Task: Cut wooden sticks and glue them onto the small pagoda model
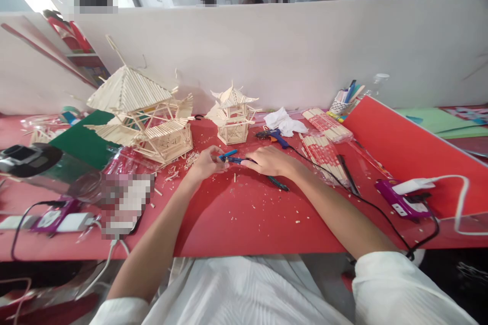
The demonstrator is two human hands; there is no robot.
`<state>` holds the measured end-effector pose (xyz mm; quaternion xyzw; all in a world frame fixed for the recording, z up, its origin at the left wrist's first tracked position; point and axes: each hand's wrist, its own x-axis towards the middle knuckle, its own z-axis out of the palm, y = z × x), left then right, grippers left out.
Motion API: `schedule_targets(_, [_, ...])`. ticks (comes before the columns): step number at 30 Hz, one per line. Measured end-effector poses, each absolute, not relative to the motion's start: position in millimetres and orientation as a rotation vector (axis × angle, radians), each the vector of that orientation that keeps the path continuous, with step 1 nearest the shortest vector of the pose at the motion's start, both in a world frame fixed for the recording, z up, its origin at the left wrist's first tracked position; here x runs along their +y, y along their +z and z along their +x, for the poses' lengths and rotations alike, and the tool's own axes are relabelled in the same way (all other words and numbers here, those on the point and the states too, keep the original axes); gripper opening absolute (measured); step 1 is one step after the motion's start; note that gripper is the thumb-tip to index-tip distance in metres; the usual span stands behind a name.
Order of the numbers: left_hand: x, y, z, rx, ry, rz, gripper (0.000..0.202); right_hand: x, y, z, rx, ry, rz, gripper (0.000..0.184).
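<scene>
Low over the middle of the table, my left hand (208,163) is closed in a pinch; a pale bit shows at its fingertips, too small to make out. My right hand (270,161) is closed around a slim blue hand tool (237,160), whose tip reaches my left fingers. Its exact kind is partly hidden by the hands. A dark green handle (279,183) shows below my right hand. Just behind stands a small pavilion model (233,117) of wooden sticks. To the left is a larger stick pavilion (141,117) with a sloped roof.
A blue glue gun (279,138) with a black cord lies beside crumpled tissue (285,122). Packs of wooden sticks (324,157), a red board (415,157) and a purple power strip (403,200) lie right. A phone (131,205) and clear bottle (64,170) are left. Wood scraps litter the red table (229,233).
</scene>
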<state>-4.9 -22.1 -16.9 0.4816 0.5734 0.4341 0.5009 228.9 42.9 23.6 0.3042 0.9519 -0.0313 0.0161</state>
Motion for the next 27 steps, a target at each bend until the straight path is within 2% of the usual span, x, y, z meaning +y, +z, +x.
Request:
schedule_targets(17, [-25.0, -16.3, -2.5, 1.321, 1.072, 1.072, 0.052, 46.0, 26.5, 232.7, 2.965, -0.146, 0.875, 0.055])
schedule_targets(27, [-24.0, -15.8, 0.3, 1.358, 1.078, 1.118, 0.05, 43.2, 26.4, 230.0, 2.947, -0.003, 0.878, 0.055])
